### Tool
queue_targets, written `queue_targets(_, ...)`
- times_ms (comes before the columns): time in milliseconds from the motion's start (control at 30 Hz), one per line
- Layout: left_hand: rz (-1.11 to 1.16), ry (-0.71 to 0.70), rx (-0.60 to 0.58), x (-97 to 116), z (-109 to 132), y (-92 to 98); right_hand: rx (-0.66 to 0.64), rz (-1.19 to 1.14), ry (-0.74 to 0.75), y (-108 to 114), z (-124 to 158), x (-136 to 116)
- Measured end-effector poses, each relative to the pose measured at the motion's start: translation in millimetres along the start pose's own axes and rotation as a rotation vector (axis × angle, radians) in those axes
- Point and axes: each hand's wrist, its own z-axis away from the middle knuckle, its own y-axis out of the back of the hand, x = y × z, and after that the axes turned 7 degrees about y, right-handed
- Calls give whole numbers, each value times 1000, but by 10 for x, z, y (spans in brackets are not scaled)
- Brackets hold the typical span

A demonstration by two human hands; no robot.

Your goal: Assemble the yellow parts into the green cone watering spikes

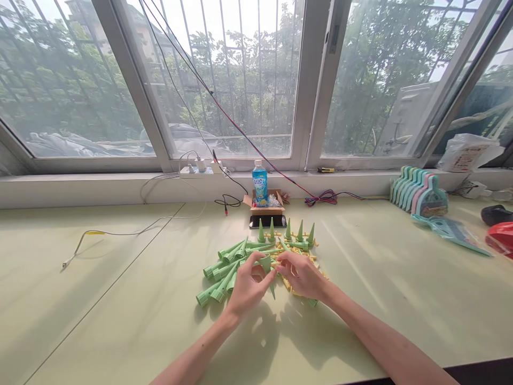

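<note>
My left hand (247, 289) is closed round a green plastic cone spike (266, 265), its wide mouth up and its tip pointing down toward the table. My right hand (303, 275) pinches a small yellow piece (276, 263) right at the cone's mouth. Beneath and left of the hands lies a heap of green cone spikes (224, 267) on their sides. Several green spikes (286, 231) stand upright behind the hands. Small yellow parts (287, 282) are scattered under my right hand.
A pale green table (120, 299) runs under a wide window. Behind the pile stand a blue bottle (259, 183), a small cardboard box (265, 209) and a phone (267, 221). Cables (320, 198) trail along the sill. Pastel plastic items (419, 190) stand at right, with a red object (500, 238).
</note>
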Motion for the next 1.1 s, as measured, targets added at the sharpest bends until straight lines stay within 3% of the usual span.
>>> queue_targets(600, -51, -16, -36, -15, -7, 10, -59, -2, 1, 19, -18, -25)
queue_targets(1100, 48, 51, -45, 6, -8, 13, -27, -50, -18, -6, -10, -36)
